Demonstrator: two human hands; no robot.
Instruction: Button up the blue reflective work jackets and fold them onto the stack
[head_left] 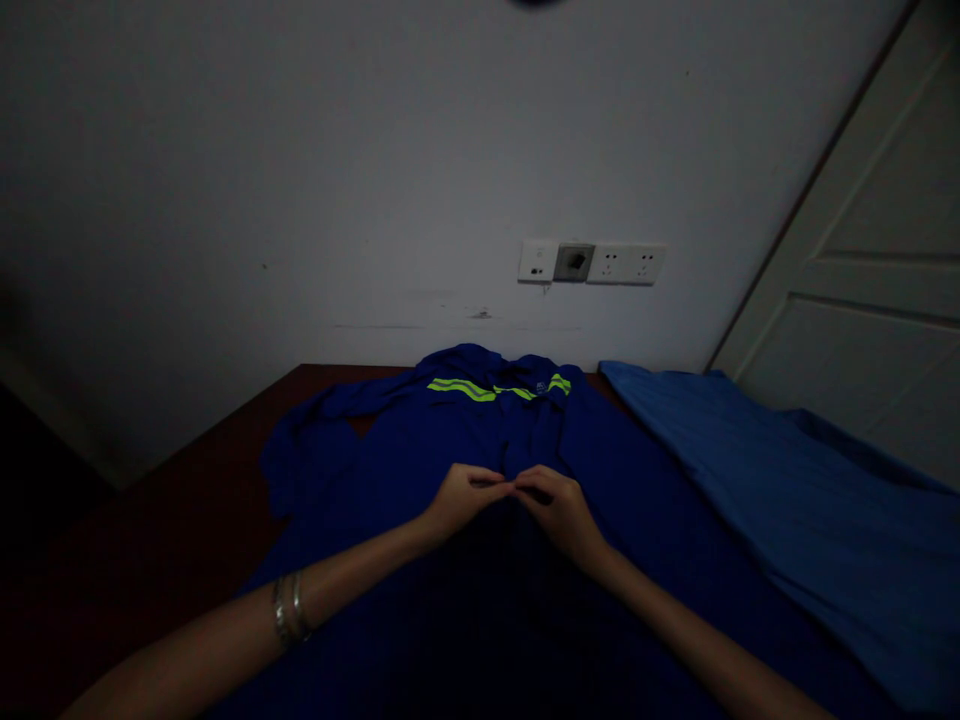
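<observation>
Left grip [459, 500] and right grip [562, 508] meet, pinching the dark-blue garment [435, 440].

dim light — lower left nearly black

1 camera, worn on the person's head, looks forward and down over the blue garment [420, 450], facing the wall [375, 180] behind it. The left hand [459, 497] and right hand [561, 508] appear near, below mid-view; the door [877, 240] stands farther off, right.

Sockets [592, 263] on a scuffed wall [375, 180], lighter blue cloth [757, 480] near a panelled door [877, 270]
</observation>
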